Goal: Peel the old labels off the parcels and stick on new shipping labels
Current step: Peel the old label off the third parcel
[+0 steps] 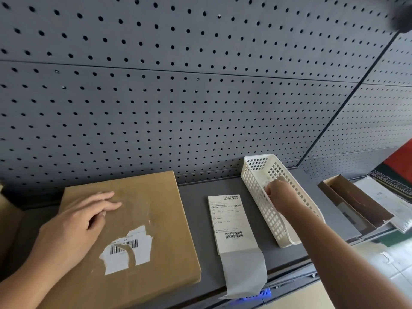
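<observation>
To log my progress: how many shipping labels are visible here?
2. A torn old label on the brown parcel; a new label flat on the shelf between parcel and white basket. The basket may hide more.

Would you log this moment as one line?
left hand flat on brown cardboard parcel; right hand in white plastic basket; torn white label on parcel

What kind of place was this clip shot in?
Probably a parcel-packing bench or stockroom: a grey pegboard wall behind the shelf, a cardboard parcel with a half-torn old label, and a new shipping label lying beside it.
</observation>
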{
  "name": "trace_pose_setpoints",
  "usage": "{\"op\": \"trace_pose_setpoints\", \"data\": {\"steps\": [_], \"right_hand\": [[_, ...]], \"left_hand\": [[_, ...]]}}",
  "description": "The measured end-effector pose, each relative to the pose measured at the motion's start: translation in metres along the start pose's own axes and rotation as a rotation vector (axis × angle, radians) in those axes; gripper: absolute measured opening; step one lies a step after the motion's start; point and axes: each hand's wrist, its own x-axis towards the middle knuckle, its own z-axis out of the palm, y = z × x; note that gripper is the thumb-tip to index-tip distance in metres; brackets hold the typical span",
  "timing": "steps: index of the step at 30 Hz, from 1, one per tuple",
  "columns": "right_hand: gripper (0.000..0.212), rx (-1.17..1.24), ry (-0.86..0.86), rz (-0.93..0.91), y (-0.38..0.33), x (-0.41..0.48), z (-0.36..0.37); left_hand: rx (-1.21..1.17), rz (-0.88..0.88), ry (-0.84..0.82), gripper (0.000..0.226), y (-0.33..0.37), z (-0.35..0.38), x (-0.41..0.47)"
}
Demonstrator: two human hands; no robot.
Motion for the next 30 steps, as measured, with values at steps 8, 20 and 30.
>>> {"op": "trace_pose_setpoints", "data": {"steps": [8, 20, 30], "right_hand": [[0.026, 0.053, 0.054, 0.015, 0.016, -0.010, -0.023], [0.017, 0.580, -0.011, -0.495, -0.152, -0.129, -0.056], [0.009, 0.488, -0.180, -1.014, -0.235, -0.174, 0.012]], "left_hand": [[0.011, 0.026, 0.015, 0.039, 0.012, -0.005, 0.000], [0.019, -0.009, 0.002, 0.033, 0.018, -0.010, -0.003], [0.007, -0.032, -0.029, 0.034, 0.015, -0.011, -0.005]]}}
